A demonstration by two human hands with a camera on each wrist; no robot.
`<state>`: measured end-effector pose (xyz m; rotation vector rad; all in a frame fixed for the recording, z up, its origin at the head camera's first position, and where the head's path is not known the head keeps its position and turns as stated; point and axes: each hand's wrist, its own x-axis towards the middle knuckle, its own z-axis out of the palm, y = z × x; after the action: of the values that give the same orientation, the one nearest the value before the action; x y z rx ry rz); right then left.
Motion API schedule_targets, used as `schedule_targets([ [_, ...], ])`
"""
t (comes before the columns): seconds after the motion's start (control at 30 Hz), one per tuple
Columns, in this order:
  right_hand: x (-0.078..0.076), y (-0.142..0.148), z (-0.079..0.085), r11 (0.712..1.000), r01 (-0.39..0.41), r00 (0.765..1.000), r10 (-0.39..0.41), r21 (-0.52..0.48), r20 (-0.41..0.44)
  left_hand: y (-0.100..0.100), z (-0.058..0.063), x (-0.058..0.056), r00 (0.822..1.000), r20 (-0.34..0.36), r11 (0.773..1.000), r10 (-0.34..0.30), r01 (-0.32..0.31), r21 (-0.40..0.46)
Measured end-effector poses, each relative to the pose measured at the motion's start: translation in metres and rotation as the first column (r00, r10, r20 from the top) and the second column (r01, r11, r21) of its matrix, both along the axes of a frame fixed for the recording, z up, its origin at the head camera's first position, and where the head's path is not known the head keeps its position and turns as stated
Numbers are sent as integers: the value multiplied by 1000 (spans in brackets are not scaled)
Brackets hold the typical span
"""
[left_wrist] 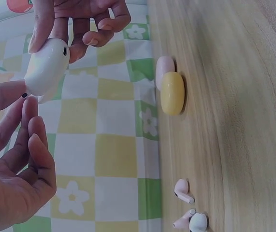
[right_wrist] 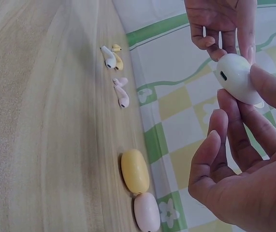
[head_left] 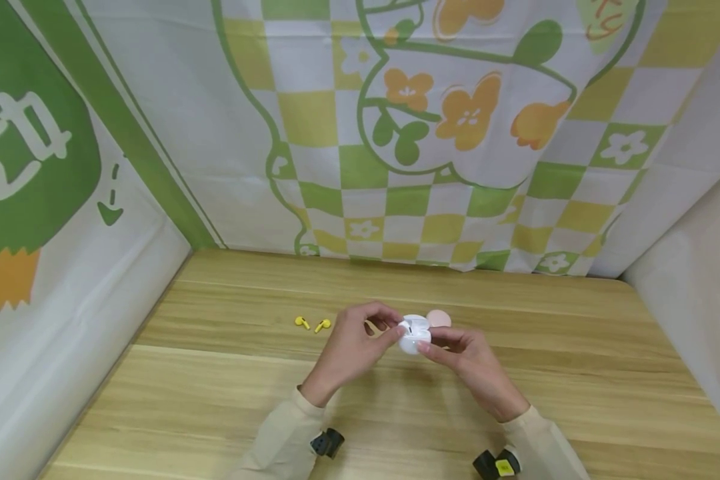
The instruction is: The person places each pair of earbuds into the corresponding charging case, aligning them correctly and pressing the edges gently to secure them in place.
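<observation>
Both hands meet over the table at a white earbud case, its lid apparently raised. My right hand holds the case between thumb and fingers; in the right wrist view the thumb and fingertips grip its rounded side. My left hand pinches a white earbud at the case's edge, with a dark stem tip showing between the fingertips in the left wrist view. How far the earbud sits in its slot is hidden by the fingers.
Two yellow earbuds lie left of the hands. A pink case rests behind the right hand, touching or close to a yellow case. Pink earbuds and another white earbud lie on the wooden table.
</observation>
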<state>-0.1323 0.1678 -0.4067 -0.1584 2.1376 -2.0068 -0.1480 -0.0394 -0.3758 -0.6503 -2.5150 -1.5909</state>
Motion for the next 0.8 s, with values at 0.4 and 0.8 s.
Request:
schedule_targets([
  [0.4, 0, 0, 0, 1000, 12, 1000, -12, -4, 12, 0, 0, 1, 1000, -1, 1000, -10, 10, 1],
  [0.8, -1, 0, 1, 1000, -16, 1000, 16, -19, -10, 0, 1, 1, 1000, 2, 1000, -27, 27, 5],
])
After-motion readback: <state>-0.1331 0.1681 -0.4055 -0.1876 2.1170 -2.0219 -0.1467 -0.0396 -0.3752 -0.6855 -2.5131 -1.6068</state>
